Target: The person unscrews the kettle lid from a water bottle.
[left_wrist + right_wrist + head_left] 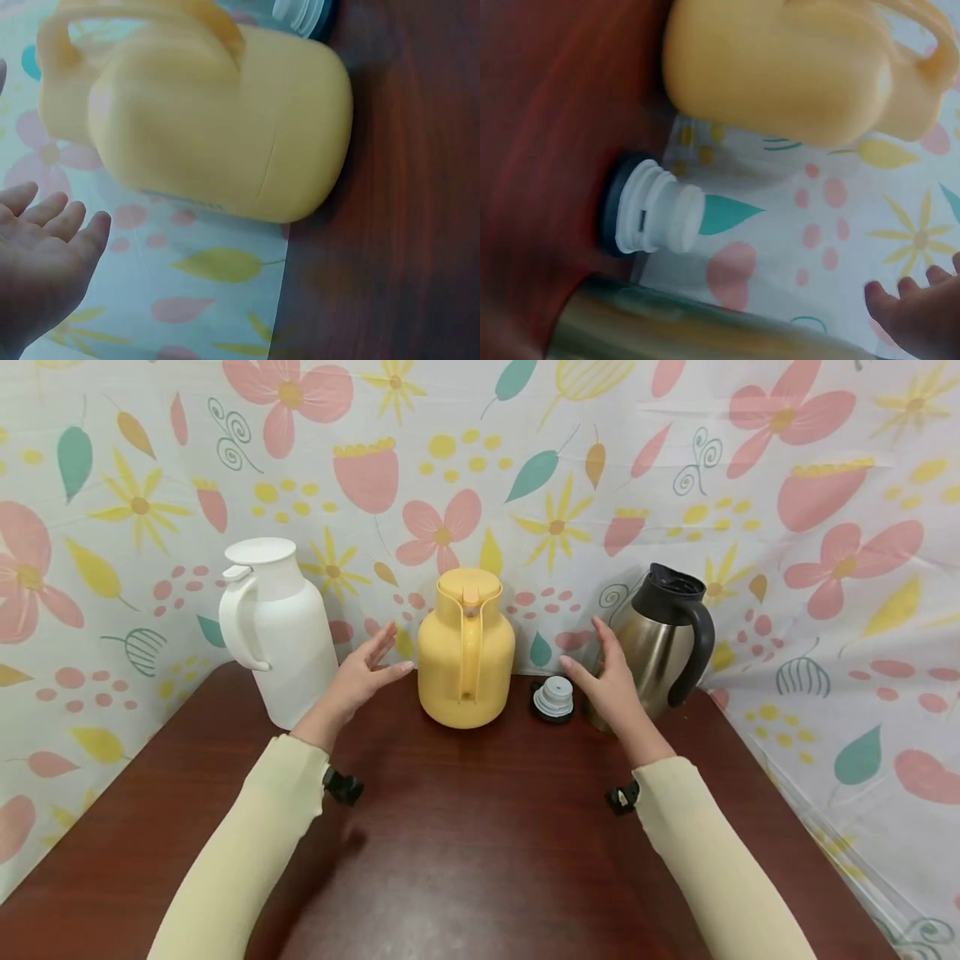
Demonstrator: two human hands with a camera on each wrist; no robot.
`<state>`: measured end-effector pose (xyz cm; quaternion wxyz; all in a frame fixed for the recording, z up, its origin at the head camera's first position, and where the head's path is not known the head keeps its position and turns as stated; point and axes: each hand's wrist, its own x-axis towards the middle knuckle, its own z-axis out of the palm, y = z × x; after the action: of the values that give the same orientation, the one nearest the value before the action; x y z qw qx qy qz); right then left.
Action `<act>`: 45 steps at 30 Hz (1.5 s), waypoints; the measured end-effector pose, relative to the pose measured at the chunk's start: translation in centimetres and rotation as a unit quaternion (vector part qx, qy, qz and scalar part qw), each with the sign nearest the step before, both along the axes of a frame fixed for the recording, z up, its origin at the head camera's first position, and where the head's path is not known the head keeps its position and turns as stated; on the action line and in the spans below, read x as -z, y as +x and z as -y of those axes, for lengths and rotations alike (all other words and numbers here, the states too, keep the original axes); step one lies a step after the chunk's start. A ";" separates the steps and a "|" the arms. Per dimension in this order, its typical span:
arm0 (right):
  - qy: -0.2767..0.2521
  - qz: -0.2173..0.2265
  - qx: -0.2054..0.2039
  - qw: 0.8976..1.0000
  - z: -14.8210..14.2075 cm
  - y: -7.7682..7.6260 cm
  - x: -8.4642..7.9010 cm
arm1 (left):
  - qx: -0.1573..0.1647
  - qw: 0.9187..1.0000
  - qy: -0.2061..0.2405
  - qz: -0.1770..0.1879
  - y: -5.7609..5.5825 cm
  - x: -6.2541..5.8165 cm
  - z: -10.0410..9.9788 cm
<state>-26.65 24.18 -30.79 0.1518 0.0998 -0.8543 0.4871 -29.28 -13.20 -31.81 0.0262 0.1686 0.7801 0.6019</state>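
Head view shows pale sleeves nearest, reaching over the table, each wrist wearing a small black device, probably turned inward so it faces that hand's work. Beyond, the left hand is spread with its thumb apart, holding nothing, between the white and yellow jugs. The right hand has its fingers extended and grips nothing; it overlaps the steel jug in view, and whether it touches that jug I cannot tell. Kept well apart, the hands leave the middle free.

There, toward the back, the yellow jug stands upright, its handle facing the person, presumably for an easy grasp. The white jug stands to its left, the steel jug to its right, handle outward. Between yellow and steel lies the lid, grey plug upward, perhaps to keep that part off the wood. Behind everything hangs patterned cloth, likely a plain screen for the setting.
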 end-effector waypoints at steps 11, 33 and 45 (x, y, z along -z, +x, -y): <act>0.083 0.106 -0.049 0.990 0.5 -3.2 -2.6 | 0.010 0.999 -0.037 0.008 -2.7 -1.4 -0.1; 0.011 0.189 -0.130 0.973 6.0 -7.0 0.9 | 0.037 0.997 -0.007 0.074 -5.9 0.5 -2.4; -0.042 0.173 -0.102 0.979 7.1 -7.2 2.3 | 0.028 0.992 0.066 0.101 -6.0 1.4 -3.9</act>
<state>-33.89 17.06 -33.10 -0.0442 0.0940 -0.8315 0.5457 -35.31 -9.33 -33.20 0.1100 0.1299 0.7271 0.6651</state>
